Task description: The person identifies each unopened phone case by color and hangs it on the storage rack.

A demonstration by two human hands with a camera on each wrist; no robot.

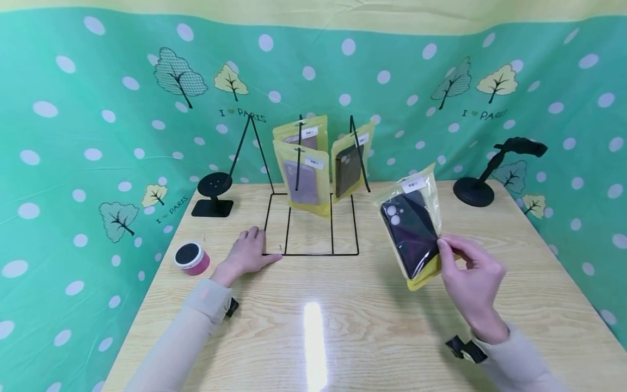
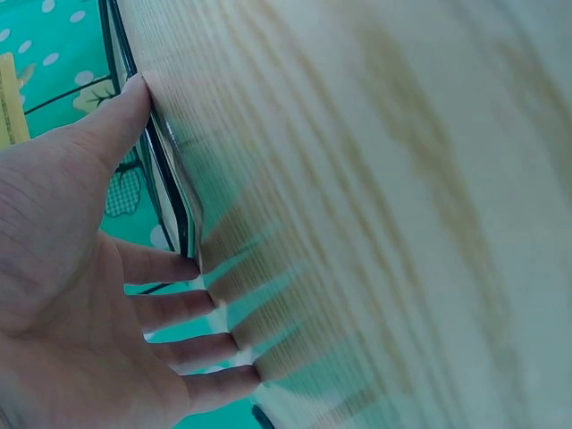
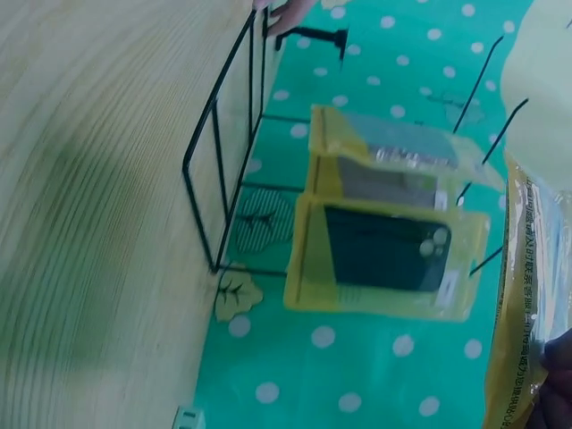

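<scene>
Right hand (image 1: 472, 275) pinches bagged phone case (image 1: 412, 227) by its lower edge, held tilted above table (image 1: 372, 326), right of centre. Left hand (image 1: 250, 251) flat on table, fingers straight, touching wire rack (image 1: 313, 228) front-left corner

A light wooden table (image 1: 343, 326) stands against a teal fabric backdrop (image 1: 98, 136) printed with white polka dots, small trees and the words "I love Paris". A pale yellow band (image 1: 313, 13) runs along the backdrop's top. An overhead light glares on the tabletop.
</scene>
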